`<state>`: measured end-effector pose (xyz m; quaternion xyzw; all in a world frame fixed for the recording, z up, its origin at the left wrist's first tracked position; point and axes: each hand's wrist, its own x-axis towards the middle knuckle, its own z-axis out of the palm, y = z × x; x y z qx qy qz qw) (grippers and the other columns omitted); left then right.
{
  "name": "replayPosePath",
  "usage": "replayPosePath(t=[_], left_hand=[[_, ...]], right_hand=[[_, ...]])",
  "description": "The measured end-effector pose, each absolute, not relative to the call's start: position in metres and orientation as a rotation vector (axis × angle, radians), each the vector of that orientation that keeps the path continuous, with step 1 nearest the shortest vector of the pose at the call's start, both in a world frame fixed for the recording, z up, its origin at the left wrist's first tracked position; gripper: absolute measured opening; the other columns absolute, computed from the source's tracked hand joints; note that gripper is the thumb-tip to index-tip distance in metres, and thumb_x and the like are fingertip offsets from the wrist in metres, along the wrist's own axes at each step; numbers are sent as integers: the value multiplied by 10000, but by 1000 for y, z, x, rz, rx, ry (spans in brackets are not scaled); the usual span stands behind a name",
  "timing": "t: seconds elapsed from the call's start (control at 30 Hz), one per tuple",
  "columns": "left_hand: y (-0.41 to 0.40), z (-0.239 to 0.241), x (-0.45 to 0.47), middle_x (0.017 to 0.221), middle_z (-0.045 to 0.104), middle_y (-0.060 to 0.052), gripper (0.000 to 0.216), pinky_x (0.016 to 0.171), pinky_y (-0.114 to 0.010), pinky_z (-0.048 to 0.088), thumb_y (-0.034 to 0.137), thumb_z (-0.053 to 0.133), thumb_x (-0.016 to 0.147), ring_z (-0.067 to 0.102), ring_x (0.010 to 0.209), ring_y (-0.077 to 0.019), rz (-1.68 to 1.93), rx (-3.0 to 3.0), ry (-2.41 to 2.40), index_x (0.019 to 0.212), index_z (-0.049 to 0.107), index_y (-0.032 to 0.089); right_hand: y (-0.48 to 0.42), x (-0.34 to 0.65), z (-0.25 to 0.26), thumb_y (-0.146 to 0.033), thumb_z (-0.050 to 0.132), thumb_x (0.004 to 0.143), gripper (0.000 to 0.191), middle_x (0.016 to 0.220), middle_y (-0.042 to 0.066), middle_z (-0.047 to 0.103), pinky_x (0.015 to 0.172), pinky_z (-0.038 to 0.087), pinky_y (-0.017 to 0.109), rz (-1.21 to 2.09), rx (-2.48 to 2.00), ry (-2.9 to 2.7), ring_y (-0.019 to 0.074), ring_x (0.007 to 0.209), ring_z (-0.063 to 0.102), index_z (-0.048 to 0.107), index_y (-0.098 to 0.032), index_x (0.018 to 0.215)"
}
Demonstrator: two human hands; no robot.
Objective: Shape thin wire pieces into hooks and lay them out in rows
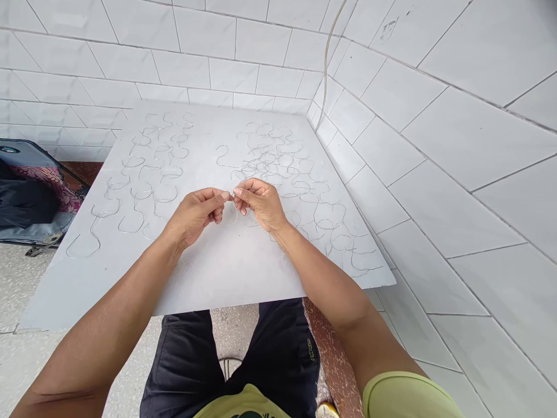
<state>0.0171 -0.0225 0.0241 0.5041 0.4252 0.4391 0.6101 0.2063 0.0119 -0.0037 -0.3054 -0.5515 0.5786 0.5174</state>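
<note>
Over the middle of the white board, my left hand [201, 213] and my right hand [260, 204] meet almost fingertip to fingertip. Between them is a thin curved wire [237, 216], its loop hanging below the fingers. Both hands are closed in a pinch on this wire; its ends are hidden by the fingers. A tangled heap of bent wires [272, 157] lies just beyond my right hand. To the left, S-shaped wires [141, 191] are laid out in rough columns. One single bent wire [223, 157] lies apart near the board's middle.
The white board [204, 284] reaches over my knees, its far edge by a tiled wall [252, 78]. Another tiled wall [418, 191] runs close along the right. A cable [326, 69] hangs in the corner. A folding chair with dark cloth [30, 200] stands at left.
</note>
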Motion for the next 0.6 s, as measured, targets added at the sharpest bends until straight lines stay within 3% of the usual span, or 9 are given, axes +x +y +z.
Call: replayPosePath(t=[0.2,0.6], left_hand=[[-22,18,19,802,651,-38,243,673,-295,438,392,872,779,531,687,-123,1037,1241,1025,773,749,182],[-25,22,19,785,674,-42,200,683,-294,450,324,812,828,567,688,-123,1066,1120,980,749,712,170]], right_hand=[[13,205,-6,-503,847,809,333,718,8,662,520,489,244,1377,-732,-1349,125,640,606,733,-191,839],[11,213,-4,-471,798,868,245,863,40,746,553,490,258,1192,-786,-1611,151,739,660,816,-227,878]])
